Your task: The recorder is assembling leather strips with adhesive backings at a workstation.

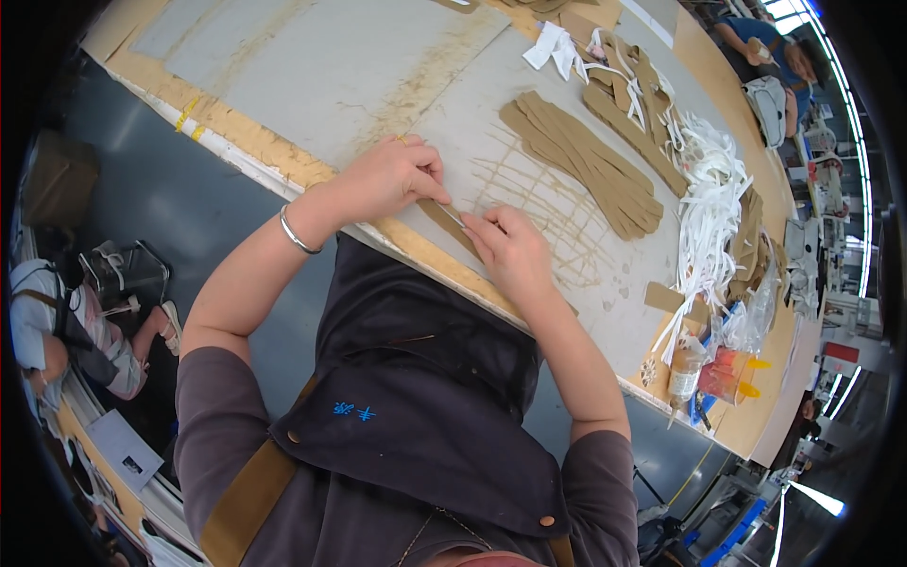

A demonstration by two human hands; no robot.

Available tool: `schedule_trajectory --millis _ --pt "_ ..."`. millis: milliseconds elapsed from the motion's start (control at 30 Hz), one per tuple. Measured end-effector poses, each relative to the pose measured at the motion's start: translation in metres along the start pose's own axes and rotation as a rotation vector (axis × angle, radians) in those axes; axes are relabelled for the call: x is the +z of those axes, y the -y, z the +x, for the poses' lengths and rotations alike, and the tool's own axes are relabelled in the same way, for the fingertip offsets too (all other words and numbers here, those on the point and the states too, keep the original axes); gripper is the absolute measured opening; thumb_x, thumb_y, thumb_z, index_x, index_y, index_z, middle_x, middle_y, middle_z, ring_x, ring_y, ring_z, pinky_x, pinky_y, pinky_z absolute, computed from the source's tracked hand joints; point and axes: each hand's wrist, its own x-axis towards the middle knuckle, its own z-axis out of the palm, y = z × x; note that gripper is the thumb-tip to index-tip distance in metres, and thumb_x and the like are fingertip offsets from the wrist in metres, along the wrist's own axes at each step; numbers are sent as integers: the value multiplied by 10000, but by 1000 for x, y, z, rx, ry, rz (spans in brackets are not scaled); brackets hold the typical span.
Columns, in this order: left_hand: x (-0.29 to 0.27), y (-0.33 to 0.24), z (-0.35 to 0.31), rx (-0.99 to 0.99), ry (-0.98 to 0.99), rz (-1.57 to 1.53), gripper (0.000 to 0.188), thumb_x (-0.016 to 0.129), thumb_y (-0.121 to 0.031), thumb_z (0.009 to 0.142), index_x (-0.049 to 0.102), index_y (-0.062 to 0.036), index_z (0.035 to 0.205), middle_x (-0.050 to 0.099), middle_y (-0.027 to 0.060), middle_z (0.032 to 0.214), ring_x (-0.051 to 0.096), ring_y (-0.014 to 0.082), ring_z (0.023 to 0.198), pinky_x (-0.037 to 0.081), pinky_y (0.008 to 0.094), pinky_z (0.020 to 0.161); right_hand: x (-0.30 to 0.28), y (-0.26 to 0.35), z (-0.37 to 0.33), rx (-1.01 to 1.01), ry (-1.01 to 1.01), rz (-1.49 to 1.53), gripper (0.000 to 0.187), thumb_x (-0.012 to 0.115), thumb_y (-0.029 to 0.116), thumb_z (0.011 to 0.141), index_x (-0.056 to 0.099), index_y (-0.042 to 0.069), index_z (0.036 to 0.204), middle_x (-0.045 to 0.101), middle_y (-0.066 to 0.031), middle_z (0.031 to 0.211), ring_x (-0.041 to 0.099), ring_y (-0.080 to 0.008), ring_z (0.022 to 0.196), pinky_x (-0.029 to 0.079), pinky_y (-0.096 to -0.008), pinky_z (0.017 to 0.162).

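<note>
Your left hand (392, 178) lies palm down on the bench (378, 85), its fingers curled and the fingertips pinching the far end of a narrow tan strip (452, 227). Your right hand (513, 250) meets it from the other side, forefinger and thumb pressed flat on the same strip, so both hands are grasping it between them. The strip lies close to the near edge of the bench, just in front of your dark apron (416, 378), and runs slantwise between your two hands. A thin pale band shows along the strip where your fingertips meet; what it is cannot be told.

A silver bangle (295, 234) sits on your left wrist.

The grey mat under your hands is streaked with crossing tan glue lines (557, 213), thickest just beyond your right hand. Further out on the bench lies a fanned pile of tan strips (586, 161), well apart from your hands. Beyond that a second row of tan pieces (633, 104) is mixed with white tape, and a loose heap of white strips (709, 198) trails down toward the right edge. Near that edge stand a small glue bottle (685, 373) and an orange container (723, 373) beside some clear plastic wrap.

At the far corner of the bench another person in a blue top (756, 38) is at work. On the left, down on the floor side, another person sits by a black metal stool (123, 274).
</note>
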Motion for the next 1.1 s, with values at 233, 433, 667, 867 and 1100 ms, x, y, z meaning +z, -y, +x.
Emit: schedule_trajectory --millis 233,433,667,867,1100 --pt "-11 -29 -19 -41 -209 624 331 591 -44 810 704 -107 1115 616 56 1148 577 261 1092 456 366 915 9 6 4 -15 -56 -82 160 704 129 808 719 137 967 571 -7 824 609 -187 785 529 -335 611" --pt "24 -67 -24 -165 -93 389 494 680 -188 827 570 -33 1283 561 108 1262 565 270 1162 438 395 984 23 3 14 -51 -82 -115 172 730 156 793 695 138 960 580 3 869 605 -190 805 529 -326 636" --pt "23 -83 -18 -54 85 433 771 717 -529 770 525 -79 1367 523 141 1291 492 347 1229 397 439 1023 -29 -6 -39 -40 7 -114 210 776 128 772 711 127 972 608 -32 851 614 -227 755 512 -337 625" --pt "30 -106 -3 8 232 468 849 689 -609 751 507 -51 1364 521 157 1267 471 326 1246 409 403 1000 -62 -10 -81 36 66 -136 228 757 109 785 702 114 1006 590 -25 842 594 -214 747 507 -333 621" --pt "48 -127 7 124 291 493 925 712 -656 689 513 -40 1350 531 156 1247 524 327 1183 434 375 946 -78 -10 -106 87 56 -145 255 761 86 770 714 101 1020 579 -26 836 577 -202 735 498 -326 604"
